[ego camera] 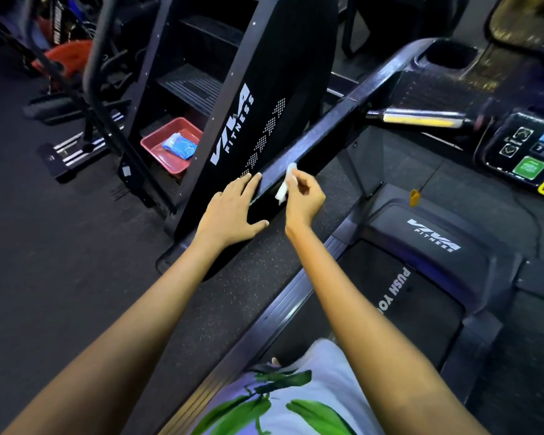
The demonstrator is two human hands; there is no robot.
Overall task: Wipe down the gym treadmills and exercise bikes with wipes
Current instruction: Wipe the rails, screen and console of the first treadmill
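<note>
The right hand pinches the wipe against the treadmill handrail, whose length runs far-right, while the flat, open left hand steadies the near end.

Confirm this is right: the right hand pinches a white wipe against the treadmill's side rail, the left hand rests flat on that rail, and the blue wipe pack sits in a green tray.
One detail is wrong. The head view shows the blue wipe pack in a red tray, not green. The right hand does pinch the white wipe on the side rail, the left hand flat on it.
</note>
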